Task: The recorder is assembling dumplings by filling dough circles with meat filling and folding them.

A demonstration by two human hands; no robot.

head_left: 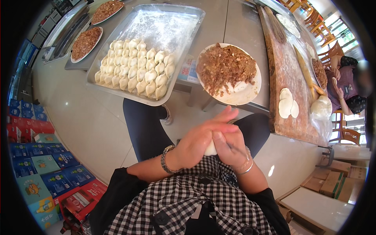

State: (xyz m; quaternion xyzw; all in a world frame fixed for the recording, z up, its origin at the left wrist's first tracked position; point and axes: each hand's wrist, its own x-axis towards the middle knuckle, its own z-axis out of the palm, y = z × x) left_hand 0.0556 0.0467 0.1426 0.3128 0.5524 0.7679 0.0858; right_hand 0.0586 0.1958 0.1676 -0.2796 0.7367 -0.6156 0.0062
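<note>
My left hand and my right hand are pressed together above my lap, with fingers overlapping. Between the palms they squeeze a dumpling; only its pale dough edge shows, and its filling is hidden. Just beyond my hands, a white plate holds a mound of minced meat filling, thinned out on the near side. To its left, a metal tray dusted with flour carries rows of folded dumplings on its near part.
On the right, a floured wooden board bears dough wrappers, a rolling pin, a whisk broom and a dough lump under plastic. Another person sits beyond it. Two more filling plates stand left; stacked cartons line the floor.
</note>
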